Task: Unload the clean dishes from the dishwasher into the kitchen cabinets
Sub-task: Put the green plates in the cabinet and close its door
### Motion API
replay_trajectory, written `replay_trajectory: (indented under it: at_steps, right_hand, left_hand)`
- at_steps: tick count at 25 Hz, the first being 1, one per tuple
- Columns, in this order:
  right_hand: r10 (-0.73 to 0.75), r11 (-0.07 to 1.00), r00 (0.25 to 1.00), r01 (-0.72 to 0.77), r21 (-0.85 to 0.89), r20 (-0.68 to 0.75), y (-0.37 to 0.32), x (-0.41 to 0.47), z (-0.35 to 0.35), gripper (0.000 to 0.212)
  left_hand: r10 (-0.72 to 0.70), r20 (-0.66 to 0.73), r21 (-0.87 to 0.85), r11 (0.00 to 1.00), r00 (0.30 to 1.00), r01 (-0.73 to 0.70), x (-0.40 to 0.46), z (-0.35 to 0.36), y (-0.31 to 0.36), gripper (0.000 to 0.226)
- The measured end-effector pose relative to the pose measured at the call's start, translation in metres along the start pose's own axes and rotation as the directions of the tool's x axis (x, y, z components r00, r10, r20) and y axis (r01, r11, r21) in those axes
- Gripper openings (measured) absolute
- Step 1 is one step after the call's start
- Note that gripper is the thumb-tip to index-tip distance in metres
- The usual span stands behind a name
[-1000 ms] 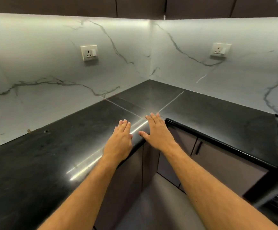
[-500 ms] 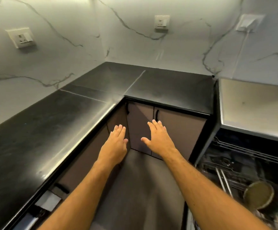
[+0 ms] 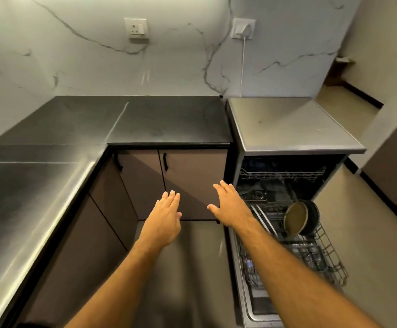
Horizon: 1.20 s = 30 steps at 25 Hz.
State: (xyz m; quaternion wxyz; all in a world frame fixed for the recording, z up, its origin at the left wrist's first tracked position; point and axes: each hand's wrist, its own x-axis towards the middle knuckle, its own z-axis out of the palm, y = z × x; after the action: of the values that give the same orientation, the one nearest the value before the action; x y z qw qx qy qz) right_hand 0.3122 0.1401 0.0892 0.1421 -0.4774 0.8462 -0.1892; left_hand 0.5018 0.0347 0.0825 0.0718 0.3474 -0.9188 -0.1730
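Black countertop point(image 3: 38, 185) is running along the left and turning the corner, with brown cabinet doors point(image 3: 192, 181) standing closed beneath it. Left hand point(image 3: 165, 216) is hovering flat over the floor in front of those doors, fingers straight and together, holding nothing. Right hand point(image 3: 230, 204) is reaching beside it, fingers extended and slightly spread, likewise empty, and lying just beside the open dishwasher point(image 3: 287, 147). Lower rack point(image 3: 323, 256) is sitting pulled out over the dropped door, carrying a dark round pan point(image 3: 299, 217) (tilted on edge against the tines); what else is lying lower in the rack is too blurred to tell.

The step in hand appears to be the first reach into the rack. To do it well, the right hand is probably best swinging rightward to the pan's rim and lifting it straight up out of the tines before tilting, while the left hand is coming across to support its underside (a pan leaning like this may slide or clatter).

Marbled grey wall point(image 3: 74, 67) is backing the counter, bearing a socket point(image 3: 135, 28) and, further right, a plugged-in cable point(image 3: 242, 67) dropping behind the dishwasher's grey top. Pale floor is extending rightward.
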Motion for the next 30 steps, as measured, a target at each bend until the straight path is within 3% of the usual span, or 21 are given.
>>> replay_trajectory:
  at_steps: [11,20,30]
  right_hand:
    - [0.099,0.995,0.994,-0.099,0.008,0.043,0.002,-0.009,0.035,0.073]
    - [-0.039,0.999,0.992,0.035,0.034,0.124,-0.012,0.128,0.058,0.072]
    - [-0.074,0.979,0.982,0.039,0.201,0.173,-0.015,0.249,0.072,0.063]
  left_hand:
    - [0.064,0.074,-0.044,0.997,0.995,-0.061,0.0,0.003,-0.041,0.058]
    - [-0.017,0.093,-0.023,1.0,0.996,0.019,0.092,0.0,-0.073,0.059]
    - [-0.112,0.067,0.002,0.994,0.991,0.112,0.175,-0.021,-0.101,0.06]
